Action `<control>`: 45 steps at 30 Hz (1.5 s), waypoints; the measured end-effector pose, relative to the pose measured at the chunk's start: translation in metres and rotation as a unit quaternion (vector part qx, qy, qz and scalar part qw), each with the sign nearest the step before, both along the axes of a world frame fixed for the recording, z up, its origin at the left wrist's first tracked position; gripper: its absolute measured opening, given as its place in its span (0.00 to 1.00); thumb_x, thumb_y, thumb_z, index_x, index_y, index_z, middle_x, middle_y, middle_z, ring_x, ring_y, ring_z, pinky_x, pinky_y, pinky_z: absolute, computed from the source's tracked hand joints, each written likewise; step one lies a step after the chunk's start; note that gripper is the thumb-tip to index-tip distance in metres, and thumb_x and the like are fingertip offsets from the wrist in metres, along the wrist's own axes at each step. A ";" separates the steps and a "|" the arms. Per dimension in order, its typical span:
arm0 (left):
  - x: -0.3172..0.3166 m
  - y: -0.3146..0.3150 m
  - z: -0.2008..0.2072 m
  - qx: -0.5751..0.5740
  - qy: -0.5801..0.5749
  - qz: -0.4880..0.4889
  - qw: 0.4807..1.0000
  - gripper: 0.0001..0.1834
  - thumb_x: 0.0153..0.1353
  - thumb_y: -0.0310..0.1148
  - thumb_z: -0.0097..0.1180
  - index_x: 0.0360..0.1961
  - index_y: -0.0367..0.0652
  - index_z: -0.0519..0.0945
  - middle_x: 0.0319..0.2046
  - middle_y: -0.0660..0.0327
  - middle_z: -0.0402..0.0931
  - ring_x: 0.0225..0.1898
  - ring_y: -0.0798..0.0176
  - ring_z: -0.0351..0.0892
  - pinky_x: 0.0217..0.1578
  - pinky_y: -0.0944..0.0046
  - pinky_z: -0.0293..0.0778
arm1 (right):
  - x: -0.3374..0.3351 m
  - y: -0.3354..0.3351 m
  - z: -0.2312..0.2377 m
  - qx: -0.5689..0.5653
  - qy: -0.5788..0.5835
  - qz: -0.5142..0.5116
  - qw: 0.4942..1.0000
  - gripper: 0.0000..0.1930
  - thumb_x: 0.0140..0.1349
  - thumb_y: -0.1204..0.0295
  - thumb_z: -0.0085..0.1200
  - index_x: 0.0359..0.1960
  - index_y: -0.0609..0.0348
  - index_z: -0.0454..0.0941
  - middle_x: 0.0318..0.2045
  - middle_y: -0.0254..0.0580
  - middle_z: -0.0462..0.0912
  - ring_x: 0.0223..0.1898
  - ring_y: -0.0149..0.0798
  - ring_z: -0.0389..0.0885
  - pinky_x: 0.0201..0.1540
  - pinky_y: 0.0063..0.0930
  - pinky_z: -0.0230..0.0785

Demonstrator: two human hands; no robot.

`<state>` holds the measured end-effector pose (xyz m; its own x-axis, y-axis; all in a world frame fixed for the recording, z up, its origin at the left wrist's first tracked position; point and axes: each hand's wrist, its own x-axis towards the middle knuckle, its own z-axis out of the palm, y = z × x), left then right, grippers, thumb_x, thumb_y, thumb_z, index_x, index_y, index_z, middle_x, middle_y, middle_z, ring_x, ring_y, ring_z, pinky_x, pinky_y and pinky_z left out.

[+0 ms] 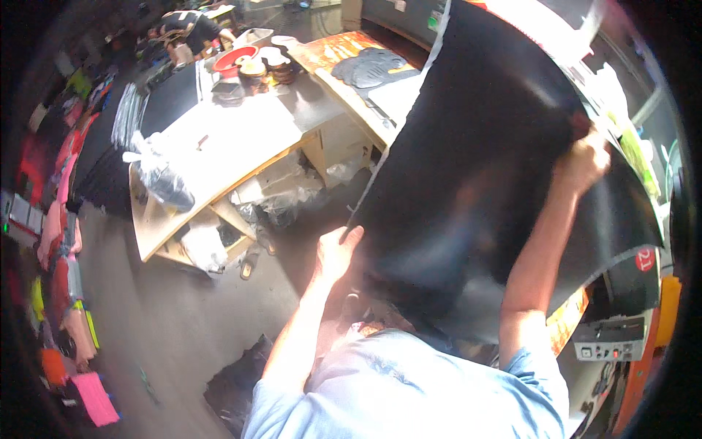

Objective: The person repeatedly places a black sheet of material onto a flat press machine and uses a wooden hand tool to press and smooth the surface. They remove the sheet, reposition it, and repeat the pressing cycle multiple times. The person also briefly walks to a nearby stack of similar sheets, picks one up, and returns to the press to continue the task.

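Observation:
A large, smooth black sheet (468, 168) with a pale, rough left edge spreads in front of me, curving and catching the light. Its lower left edge is pinched by my left hand (338, 251), with the thumb on top. Farther up and to the right, my right hand (585, 157) is closed at the sheet with the arm stretched out. A small dark reddish patch shows beside that fist; glare and blur hide what it is. I cannot make out whether the sheet is leather or another material.
Left stands a wooden workbench (227, 139) with a tied plastic bag (164, 179), a red basin (235, 60) and several tins. Dark cut pieces (371, 67) lie on a table behind. A control box (608, 350) is at lower right. Another person (191, 33) bends over far left.

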<state>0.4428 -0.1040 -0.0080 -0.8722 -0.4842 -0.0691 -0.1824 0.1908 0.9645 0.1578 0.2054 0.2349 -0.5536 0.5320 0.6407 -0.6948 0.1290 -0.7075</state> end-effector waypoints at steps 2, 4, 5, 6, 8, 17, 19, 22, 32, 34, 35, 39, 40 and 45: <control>-0.022 -0.005 -0.001 -0.033 -0.013 0.013 0.999 0.19 0.73 0.44 0.63 0.39 0.34 0.86 0.25 0.57 0.76 0.29 0.67 0.69 0.35 0.60 0.72 | -0.039 0.004 -0.053 0.040 -0.195 0.084 0.976 0.11 0.72 0.66 0.58 0.40 0.63 0.85 0.34 0.39 0.87 0.35 0.35 0.83 0.42 0.31 0.74; -0.045 -0.011 -0.007 -0.060 0.008 0.010 0.998 0.18 0.73 0.42 0.63 0.37 0.34 0.85 0.24 0.56 0.76 0.28 0.65 0.69 0.34 0.59 0.72 | -0.035 0.017 -0.129 0.192 -0.192 0.093 0.958 0.09 0.72 0.66 0.59 0.40 0.58 0.83 0.33 0.33 0.83 0.33 0.29 0.79 0.42 0.28 0.72; -0.055 -0.015 -0.010 -0.080 0.005 0.002 0.997 0.17 0.73 0.40 0.62 0.35 0.34 0.85 0.23 0.54 0.77 0.27 0.65 0.70 0.33 0.58 0.73 | -0.026 0.025 -0.163 0.202 -0.217 0.086 0.951 0.11 0.74 0.63 0.59 0.43 0.58 0.84 0.34 0.32 0.83 0.35 0.29 0.79 0.46 0.28 0.74; -0.063 -0.019 -0.014 -0.094 0.021 -0.002 0.995 0.17 0.73 0.40 0.62 0.34 0.34 0.84 0.22 0.58 0.76 0.27 0.67 0.68 0.32 0.60 0.71 | -0.013 0.038 -0.192 0.279 -0.261 0.007 0.924 0.10 0.74 0.64 0.59 0.44 0.58 0.84 0.35 0.33 0.84 0.37 0.29 0.80 0.48 0.28 0.74; -0.074 -0.027 -0.021 -0.068 0.031 -0.005 0.997 0.20 0.75 0.40 0.62 0.31 0.33 0.82 0.23 0.66 0.73 0.28 0.70 0.66 0.32 0.62 0.69 | 0.024 0.068 -0.235 0.295 -0.321 -0.041 0.899 0.09 0.74 0.66 0.61 0.46 0.59 0.84 0.38 0.35 0.85 0.40 0.31 0.82 0.50 0.28 0.75; -0.112 -0.063 -0.024 -0.015 0.064 -0.092 0.994 0.26 0.78 0.34 0.59 0.23 0.39 0.64 0.22 0.73 0.54 0.26 0.75 0.52 0.25 0.62 0.52 | 0.213 0.123 -0.294 0.358 -0.426 -0.384 0.737 0.26 0.68 0.62 0.67 0.62 0.66 0.78 0.61 0.57 0.77 0.64 0.58 0.74 0.69 0.49 0.66; -0.128 -0.070 -0.018 0.001 0.065 -0.113 0.991 0.26 0.79 0.35 0.59 0.23 0.40 0.63 0.22 0.73 0.54 0.27 0.75 0.51 0.25 0.63 0.51 | 0.228 0.122 -0.303 0.300 -0.488 -0.415 0.707 0.35 0.70 0.52 0.65 0.67 0.69 0.74 0.65 0.60 0.73 0.68 0.61 0.71 0.72 0.52 0.64; -0.147 -0.081 -0.008 0.009 0.058 -0.140 0.988 0.27 0.79 0.35 0.58 0.23 0.41 0.61 0.22 0.74 0.53 0.27 0.76 0.51 0.26 0.64 0.50 | 0.246 0.117 -0.315 0.232 -0.499 -0.457 0.699 0.38 0.71 0.47 0.65 0.67 0.71 0.74 0.65 0.61 0.73 0.69 0.62 0.71 0.73 0.52 0.63; -0.222 -0.102 0.022 0.077 0.041 -0.202 0.975 0.24 0.80 0.32 0.57 0.22 0.45 0.65 0.23 0.78 0.59 0.28 0.80 0.53 0.27 0.68 0.50 | 0.254 0.116 -0.294 0.008 -0.447 -0.329 0.832 0.28 0.63 0.66 0.77 0.59 0.71 0.80 0.50 0.43 0.81 0.56 0.38 0.79 0.62 0.35 0.72; -0.242 -0.098 0.027 0.067 0.048 -0.205 0.975 0.22 0.80 0.33 0.56 0.23 0.42 0.71 0.24 0.77 0.65 0.28 0.80 0.56 0.28 0.70 0.54 | 0.247 0.120 -0.286 -0.102 -0.384 -0.263 0.879 0.26 0.62 0.75 0.76 0.59 0.75 0.80 0.52 0.43 0.81 0.59 0.37 0.79 0.66 0.34 0.71; -0.251 -0.095 0.029 0.089 0.052 -0.210 0.972 0.22 0.80 0.33 0.56 0.24 0.41 0.73 0.24 0.76 0.67 0.28 0.80 0.58 0.28 0.71 0.56 | 0.242 0.125 -0.283 -0.075 -0.381 -0.270 0.881 0.27 0.62 0.75 0.76 0.60 0.75 0.80 0.52 0.43 0.82 0.60 0.38 0.79 0.66 0.35 0.71; -0.303 -0.079 0.039 0.023 0.020 -0.211 0.977 0.22 0.80 0.34 0.56 0.24 0.39 0.73 0.24 0.74 0.66 0.29 0.78 0.59 0.29 0.68 0.59 | 0.193 0.169 -0.266 0.028 -0.378 -0.288 0.879 0.27 0.61 0.74 0.76 0.59 0.74 0.82 0.55 0.48 0.83 0.59 0.40 0.82 0.66 0.34 0.72; -0.327 -0.068 0.040 -0.015 0.008 -0.193 0.981 0.23 0.79 0.35 0.57 0.24 0.38 0.71 0.24 0.72 0.65 0.30 0.75 0.58 0.29 0.66 0.59 | 0.169 0.188 -0.258 0.085 -0.362 -0.293 0.881 0.26 0.61 0.72 0.76 0.58 0.73 0.83 0.54 0.50 0.84 0.58 0.40 0.82 0.65 0.34 0.73; -0.526 0.044 0.047 -0.328 0.071 -0.235 0.912 0.27 0.77 0.46 0.57 0.37 0.25 0.84 0.30 0.45 0.87 0.30 0.57 0.79 0.39 0.49 0.76 | -0.041 0.300 -0.200 0.294 -0.458 -0.362 0.757 0.38 0.62 0.49 0.71 0.64 0.69 0.81 0.55 0.62 0.88 0.56 0.55 0.88 0.62 0.43 0.78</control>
<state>-0.0830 -0.0602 0.0390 -0.9717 0.0487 0.2310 0.1860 0.7608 0.6218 0.1171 0.5058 0.0346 -0.6092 0.6801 0.4078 0.4558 0.7211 -0.5218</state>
